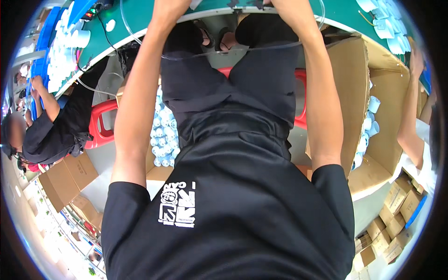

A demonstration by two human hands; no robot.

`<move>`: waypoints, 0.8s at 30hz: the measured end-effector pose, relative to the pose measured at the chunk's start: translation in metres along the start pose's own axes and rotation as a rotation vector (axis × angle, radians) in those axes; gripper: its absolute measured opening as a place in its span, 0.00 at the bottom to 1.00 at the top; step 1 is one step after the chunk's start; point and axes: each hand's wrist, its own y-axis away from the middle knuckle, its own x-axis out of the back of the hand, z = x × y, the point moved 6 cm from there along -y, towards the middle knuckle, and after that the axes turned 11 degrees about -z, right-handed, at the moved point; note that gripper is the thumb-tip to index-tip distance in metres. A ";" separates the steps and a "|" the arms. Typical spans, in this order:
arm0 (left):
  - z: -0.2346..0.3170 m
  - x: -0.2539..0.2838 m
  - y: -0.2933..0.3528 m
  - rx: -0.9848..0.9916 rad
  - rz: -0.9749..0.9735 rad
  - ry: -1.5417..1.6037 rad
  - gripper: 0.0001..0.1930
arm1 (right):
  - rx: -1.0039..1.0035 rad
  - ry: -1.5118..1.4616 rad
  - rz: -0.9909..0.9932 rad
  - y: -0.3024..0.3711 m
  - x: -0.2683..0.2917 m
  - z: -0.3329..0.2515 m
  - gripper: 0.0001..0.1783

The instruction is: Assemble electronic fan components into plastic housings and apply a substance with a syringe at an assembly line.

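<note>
The left hand (171,6) and right hand (285,5) are lying at the frame's top edge by the worktop (213,5); I cannot tell what their cut-off fingers are doing. A white piece (195,3) is showing beside the left hand; keeping the slack clear tube (280,46) unsnagged is probably helping.

1. Two hands, left hand (172,5) and right hand (283,4), by the near edge of the table (144,11).
2. Two uncountable cup heaps: left heap (60,60) and right heap (385,29), on the table's two sides.
3. One loose white disc (110,25) on the table's left part.
4. Two piece-filled cartons, left carton (159,173) and right carton (347,93), nearer than the table.
5. Two feet (227,41) beneath the table.
</note>
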 end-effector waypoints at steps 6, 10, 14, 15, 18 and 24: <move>-0.004 0.003 -0.006 0.031 0.005 -0.001 0.29 | 0.070 0.059 0.010 -0.004 0.003 0.005 0.12; -0.007 0.003 0.002 -0.045 -0.013 -0.019 0.31 | 0.006 -0.013 0.008 -0.003 0.001 0.002 0.11; 0.001 0.001 0.007 0.025 -0.101 -0.038 0.30 | -0.069 0.008 0.018 0.001 -0.004 -0.001 0.10; 0.001 -0.001 0.008 0.036 -0.101 -0.034 0.30 | -0.054 -0.002 0.027 0.003 -0.002 -0.002 0.10; 0.003 0.003 0.010 0.101 -0.107 -0.049 0.30 | -0.102 -0.081 0.002 0.005 -0.003 -0.001 0.11; 0.002 0.007 0.009 0.149 -0.129 -0.031 0.31 | -0.089 -0.078 -0.015 0.001 -0.008 -0.006 0.10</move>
